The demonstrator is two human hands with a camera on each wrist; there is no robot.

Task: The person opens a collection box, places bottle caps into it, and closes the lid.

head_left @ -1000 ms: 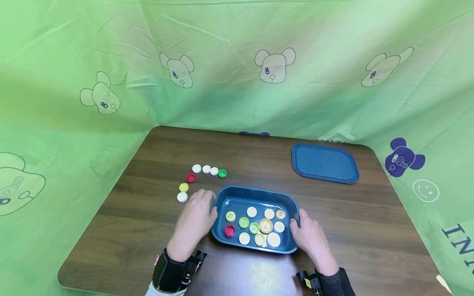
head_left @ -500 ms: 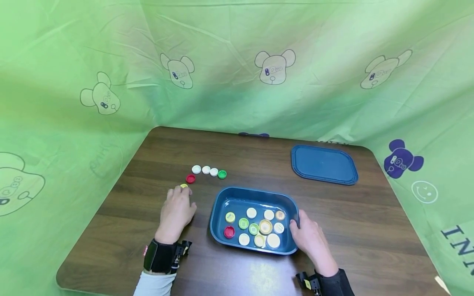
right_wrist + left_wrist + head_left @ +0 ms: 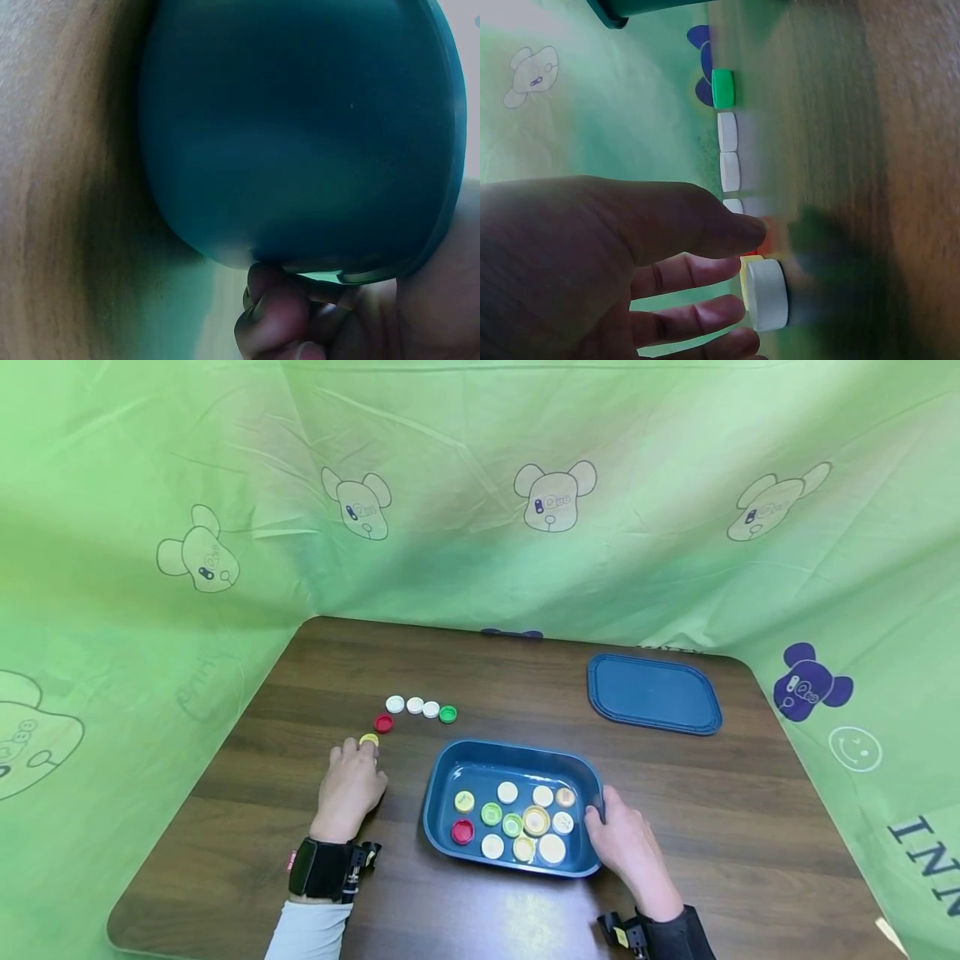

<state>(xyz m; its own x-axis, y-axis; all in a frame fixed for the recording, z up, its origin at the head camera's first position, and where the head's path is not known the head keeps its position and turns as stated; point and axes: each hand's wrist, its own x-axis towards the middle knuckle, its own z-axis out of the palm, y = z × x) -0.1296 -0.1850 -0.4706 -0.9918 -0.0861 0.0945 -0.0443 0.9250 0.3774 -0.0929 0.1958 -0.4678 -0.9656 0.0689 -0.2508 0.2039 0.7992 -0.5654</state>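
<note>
A green cloth printed with cartoon bears (image 3: 555,497) walled in the dark wooden surface (image 3: 487,668). At two o'clock lay a blue lid (image 3: 654,693). The blue tray (image 3: 438,789) of assorted caps sat at centre, its four-o'clock corner gripped by the right hand (image 3: 626,843). A second earlier the left hand (image 3: 350,787) had rested against the tray's nine-o'clock rim; it had since moved out to ten o'clock, fingers loosely spread, tips at a white cap (image 3: 767,295) ending the arc of caps (image 3: 416,707). In my judgement that cap was being set down or nudged into line.
</note>
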